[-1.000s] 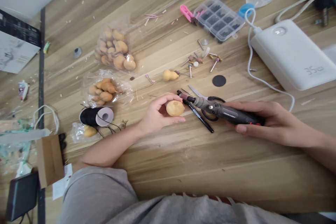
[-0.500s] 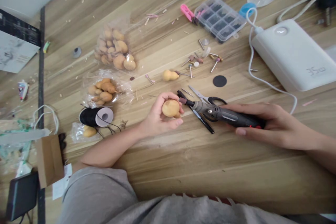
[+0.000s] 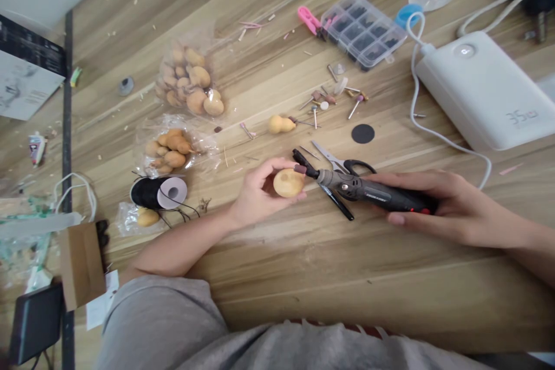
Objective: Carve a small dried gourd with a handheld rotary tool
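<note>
Gourd [image 3: 288,184] clasped in left hand [image 3: 255,189], frame centre, and rotary tool [image 3: 377,192] gripped in right hand [image 3: 455,208], centre right, with sanding bit [image 3: 299,169] liable to skid off curved surface into nearby fingers [image 3: 275,163].

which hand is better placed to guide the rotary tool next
Likely the right hand: it grips the rotary tool by its body, with the bit close to the gourd. The left hand is occupied holding that gourd.

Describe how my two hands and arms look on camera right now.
Both the left hand and right hand are bare, with no gloves, rings or watch showing. A plain grey sleeve covers the upper left arm; the right sleeve is out of view.
</note>
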The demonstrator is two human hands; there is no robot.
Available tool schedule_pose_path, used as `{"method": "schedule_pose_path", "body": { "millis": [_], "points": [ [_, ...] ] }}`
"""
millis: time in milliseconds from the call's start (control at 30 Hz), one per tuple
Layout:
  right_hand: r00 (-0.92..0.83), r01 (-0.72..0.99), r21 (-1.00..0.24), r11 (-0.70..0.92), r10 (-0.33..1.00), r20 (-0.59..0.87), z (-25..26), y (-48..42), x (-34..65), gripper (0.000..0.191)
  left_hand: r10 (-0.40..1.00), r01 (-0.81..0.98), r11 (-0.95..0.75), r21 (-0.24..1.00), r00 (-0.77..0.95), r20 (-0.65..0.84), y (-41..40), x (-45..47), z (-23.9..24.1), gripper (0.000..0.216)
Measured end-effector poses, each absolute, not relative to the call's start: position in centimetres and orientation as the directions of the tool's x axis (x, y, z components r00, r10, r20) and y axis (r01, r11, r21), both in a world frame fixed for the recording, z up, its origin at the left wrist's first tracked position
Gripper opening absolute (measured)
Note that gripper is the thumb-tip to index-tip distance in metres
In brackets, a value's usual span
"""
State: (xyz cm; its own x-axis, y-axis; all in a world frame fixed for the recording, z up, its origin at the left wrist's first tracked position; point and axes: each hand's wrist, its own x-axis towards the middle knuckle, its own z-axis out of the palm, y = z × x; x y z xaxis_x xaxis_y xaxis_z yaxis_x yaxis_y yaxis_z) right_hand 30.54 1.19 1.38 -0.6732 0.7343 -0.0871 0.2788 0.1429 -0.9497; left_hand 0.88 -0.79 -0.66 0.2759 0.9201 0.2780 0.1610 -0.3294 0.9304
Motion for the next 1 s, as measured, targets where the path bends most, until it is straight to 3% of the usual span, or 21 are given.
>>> {"method": "schedule_pose_path", "body": {
  "millis": [167,367,700,1000],
  "points": [
    [-0.746,0.289,-0.934,0.211,0.660,-0.082,1.5,1.4,30.7,0.053,0.905,0.225,-0.414,0.882,0.209,0.371,-0.7,1.0,-0.6,0.040],
    [-0.854,0.249,-0.920,0.304,0.517,-0.061,1.8,1.9,30.5,0.055,0.920,0.303,-0.375,0.876,0.240,0.311,-0.8,0.5,-0.5,0.035],
    [-0.814,0.228,-0.925,0.304,0.581,-0.010,1.6,1.4,30.3,0.055,0.954,0.266,-0.185,0.946,0.278,0.109,-1.0,0.4,-0.2,0.034],
    [-0.793,0.251,-0.927,0.279,0.608,-0.032,1.4,1.4,30.7,0.057,0.925,0.276,-0.267,0.923,0.342,0.165,-0.8,0.9,0.7,0.024]
  ]
}}
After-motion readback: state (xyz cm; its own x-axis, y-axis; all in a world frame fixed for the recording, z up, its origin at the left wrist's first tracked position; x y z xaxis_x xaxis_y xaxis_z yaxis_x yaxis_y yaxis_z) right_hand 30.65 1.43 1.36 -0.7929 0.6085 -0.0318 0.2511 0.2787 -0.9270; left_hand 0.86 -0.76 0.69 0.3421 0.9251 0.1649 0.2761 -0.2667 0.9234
